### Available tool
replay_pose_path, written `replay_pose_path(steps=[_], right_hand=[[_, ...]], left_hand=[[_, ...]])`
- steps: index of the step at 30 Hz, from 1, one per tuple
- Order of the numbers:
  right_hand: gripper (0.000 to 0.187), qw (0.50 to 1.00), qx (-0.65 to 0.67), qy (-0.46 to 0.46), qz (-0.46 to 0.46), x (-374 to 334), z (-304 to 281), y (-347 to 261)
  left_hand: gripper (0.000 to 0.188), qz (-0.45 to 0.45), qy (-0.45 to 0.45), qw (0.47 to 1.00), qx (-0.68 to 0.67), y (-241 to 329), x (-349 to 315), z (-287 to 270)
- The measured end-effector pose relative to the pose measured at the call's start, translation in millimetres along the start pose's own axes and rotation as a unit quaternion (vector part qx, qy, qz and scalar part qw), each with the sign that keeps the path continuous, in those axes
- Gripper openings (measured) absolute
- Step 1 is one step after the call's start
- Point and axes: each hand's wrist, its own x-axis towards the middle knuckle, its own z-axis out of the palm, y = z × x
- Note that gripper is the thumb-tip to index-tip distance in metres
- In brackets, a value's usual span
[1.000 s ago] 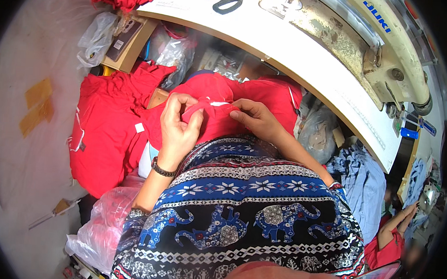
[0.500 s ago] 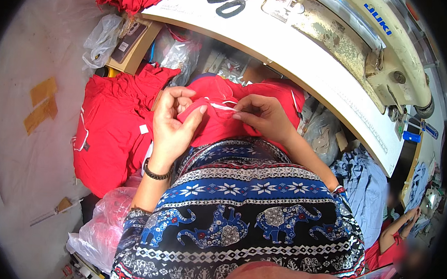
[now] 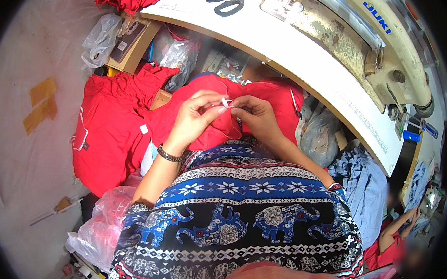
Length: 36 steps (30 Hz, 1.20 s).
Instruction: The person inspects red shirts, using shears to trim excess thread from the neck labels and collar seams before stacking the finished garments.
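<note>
A red garment (image 3: pixel 219 132) lies across my lap, and a thin white cord (image 3: pixel 226 103) stands out against it. My left hand (image 3: pixel 197 115) pinches the cord between thumb and fingertips. Right beside it, my right hand (image 3: pixel 257 117) is closed in a pinch on the same cord, the fingertips of both hands almost touching. Between them the cord makes a small loop; whether it is knotted is too small to tell. To the left lies a heap of red garments (image 3: pixel 112 138) with another white cord and a small white tag (image 3: pixel 143 130) on it.
A sewing machine (image 3: pixel 340 39) stands on the white table (image 3: pixel 308 58), whose curved-looking edge runs beyond my hands. Black-handled scissors (image 3: pixel 229 7) lie there. Blue-grey cloth (image 3: pixel 365 192) is piled at right, near another person's arms (image 3: pixel 398 229). Plastic bags (image 3: pixel 99 42) surround the left side.
My left hand has moved right and drawn close to my right hand. The white cord, stretched between them before, is now bunched in a small loop. The red garment has shifted along.
</note>
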Motion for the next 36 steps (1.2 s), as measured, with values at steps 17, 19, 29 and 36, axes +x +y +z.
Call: replay_pose_path(steps=[17,19,29,36], right_hand=[[0.026,0.967,-0.252,0.014,0.043,22.1,-53.3,45.3],[0.032,0.967,-0.24,-0.015,0.085,32.0,-40.3,48.4],[0.019,0.991,-0.042,-0.02,0.123,25.7,9.8,-11.0],[0.021,0.993,-0.092,-0.01,0.072,12.7,25.2,-23.2]], left_hand=[[0.009,-0.124,-0.049,0.987,-0.09,-15.1,-37.9,4.3],[0.009,-0.128,-0.048,0.985,-0.102,-17.3,-39.3,5.0],[0.01,-0.038,0.049,0.987,-0.151,-28.3,-30.1,7.4],[0.012,0.035,0.124,0.992,-0.007,-33.2,-32.8,6.2]])
